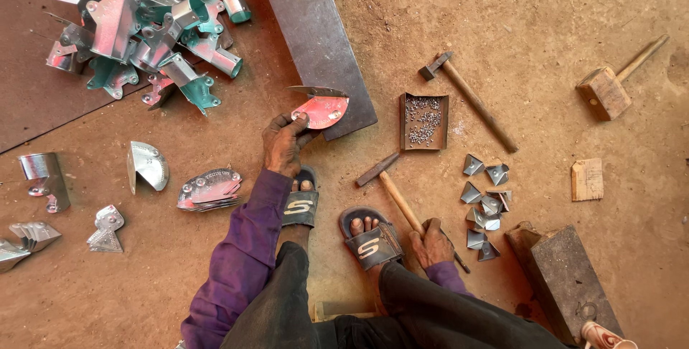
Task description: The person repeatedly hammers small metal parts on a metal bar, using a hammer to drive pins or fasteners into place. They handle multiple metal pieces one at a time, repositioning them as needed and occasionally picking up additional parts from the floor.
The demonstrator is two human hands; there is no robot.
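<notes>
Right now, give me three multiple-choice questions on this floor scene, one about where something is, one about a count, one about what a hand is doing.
1. Where does the small tray of rivets lie?
A. between the two metal hammers
B. on the heap of metal parts
C. under the wooden mallet

2. How many metal-headed hammers show?
A. one
B. two
C. four

3. What is the left hand doing?
A. resting empty
B. gripping a hammer
C. holding a red curved metal piece

Answers: 1 A, one hammer lies right of the tray, the other below left. 2 B, those two, plus a separate wooden mallet. 3 C, its fingers pinch the piece at the steel bar; the right hand has the hammer.
</notes>
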